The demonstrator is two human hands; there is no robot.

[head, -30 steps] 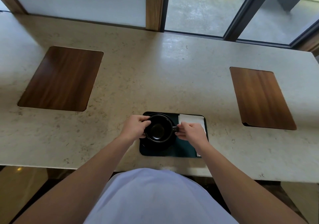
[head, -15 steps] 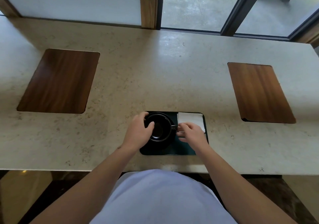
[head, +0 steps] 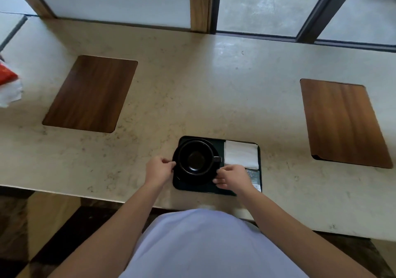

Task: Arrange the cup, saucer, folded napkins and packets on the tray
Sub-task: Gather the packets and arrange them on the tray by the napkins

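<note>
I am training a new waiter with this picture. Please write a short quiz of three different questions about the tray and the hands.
1. True or false: the cup stands on the saucer.
2. The cup's handle points toward: A) the napkin; B) the left wooden mat; C) the person.
3. Fill in: both the left hand and the right hand pinch the rim of the ____.

Key: 1 true. 2 A. 3 saucer. All sits on the dark tray, with packets below the napkin.
</note>
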